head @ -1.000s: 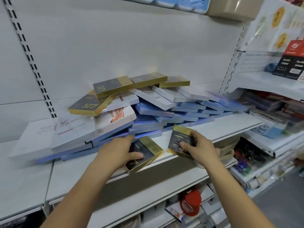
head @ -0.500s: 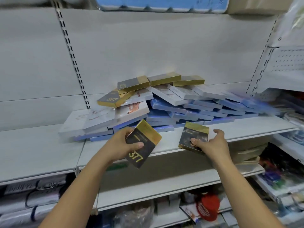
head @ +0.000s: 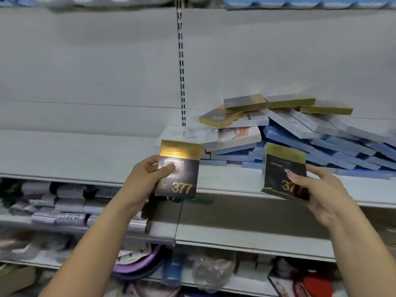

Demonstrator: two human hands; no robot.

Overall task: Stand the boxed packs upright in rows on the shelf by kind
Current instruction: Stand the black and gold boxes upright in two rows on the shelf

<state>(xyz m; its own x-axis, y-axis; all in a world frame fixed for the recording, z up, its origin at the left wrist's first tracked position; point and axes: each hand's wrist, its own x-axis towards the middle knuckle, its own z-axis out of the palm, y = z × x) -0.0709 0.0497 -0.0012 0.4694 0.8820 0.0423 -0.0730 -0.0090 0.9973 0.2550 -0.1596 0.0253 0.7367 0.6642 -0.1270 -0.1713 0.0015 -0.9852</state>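
Up close, left hand grips the first 377 pack, long axis upright, face toward camera. Right hand pinches the second 377 pack, slightly tilted. Both are held before the front edge of the shelf. The shelf stretch left of the pile lies beyond and leftward, and the left hand is nearer. Farther right, the jumbled pile lies flat.

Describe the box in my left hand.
The black-and-gold box is a flat, glossy card pack: gold band on top, dark face below with gold 377. Held upright, facing the camera, in front of the shelf edge. The left hand grips its left side, thumb on the face.
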